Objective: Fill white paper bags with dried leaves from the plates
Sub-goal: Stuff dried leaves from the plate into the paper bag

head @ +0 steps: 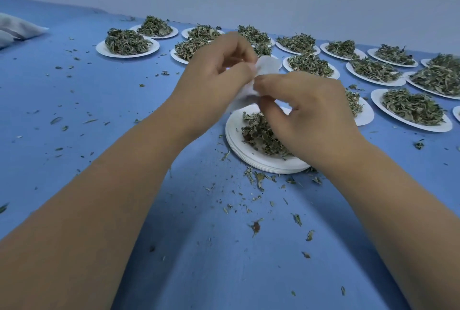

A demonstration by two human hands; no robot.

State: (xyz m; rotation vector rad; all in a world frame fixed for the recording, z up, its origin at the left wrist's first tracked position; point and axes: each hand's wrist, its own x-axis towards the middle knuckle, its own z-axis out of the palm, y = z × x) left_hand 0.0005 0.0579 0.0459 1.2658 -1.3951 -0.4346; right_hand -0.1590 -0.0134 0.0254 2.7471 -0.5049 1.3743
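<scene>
A small white paper bag [267, 65] is held in the air between both hands, over a stack of white plates [239, 145]. My left hand [214, 78] pinches the bag's left side. My right hand [308, 110] pinches its lower edge with thumb and fingertips. Most of the bag is hidden by my fingers. On the top plate of the stack lies a small heap of dried green leaves [261, 135], partly covered by my right hand.
Several white plates heaped with dried leaves, such as one plate [127, 48] at the far left, stand in rows across the back and right of the blue table [99, 100]. Leaf crumbs litter the table. Pale bags [17, 29] lie at the far left.
</scene>
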